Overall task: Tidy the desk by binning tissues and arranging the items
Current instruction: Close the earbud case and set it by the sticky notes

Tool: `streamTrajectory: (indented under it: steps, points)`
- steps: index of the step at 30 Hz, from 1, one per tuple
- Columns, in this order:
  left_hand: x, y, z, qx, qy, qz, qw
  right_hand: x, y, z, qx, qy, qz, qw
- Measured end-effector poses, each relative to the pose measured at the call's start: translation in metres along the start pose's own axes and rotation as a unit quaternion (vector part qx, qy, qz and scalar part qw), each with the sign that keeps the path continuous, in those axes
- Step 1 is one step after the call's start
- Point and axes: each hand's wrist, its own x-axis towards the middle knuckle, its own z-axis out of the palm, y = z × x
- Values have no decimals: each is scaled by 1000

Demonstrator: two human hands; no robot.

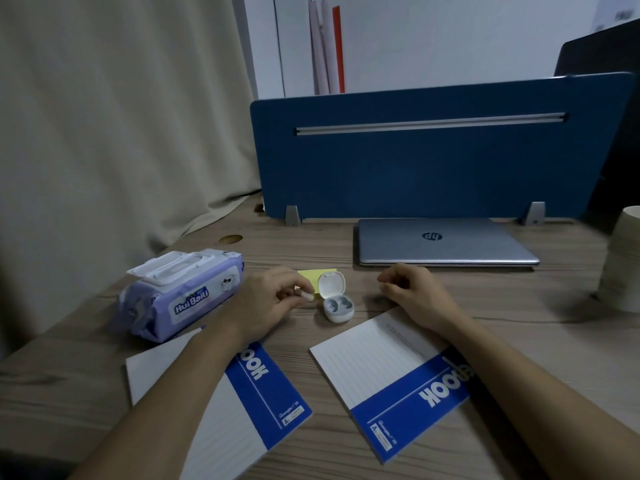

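We see the open earbud case (335, 299) on the wooden desk (519, 323) — our landmark. Just left of it, the left hand (266, 303) pinches a small white earbud (306, 296). Right of it, the right hand (412, 296) rests loosely curled, holding nothing. Farther left lies the wet-wipe pack (180, 292) — behind the case, a yellow sticky note (311, 274).

left notebook (221, 403): lettering partly covered by forearm
cup stack (623, 261): cut by edge, right of laptop (440, 242)
left hand (266, 303): pinched white item unidentifiable
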Motion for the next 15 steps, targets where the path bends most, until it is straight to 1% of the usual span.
streamTrajectory:
  steps: [4,9,15]
  points:
    - [4,10,11,-16,-16,47,999,0,-1,0,-3,-5,2,1000]
    - [10,13,23,-22,-26,51,998,0,-2,0,-7,-11,4,1000]
    - [17,17,33,8,-50,72,996,0,-1,1,-4,-7,-2,1000]
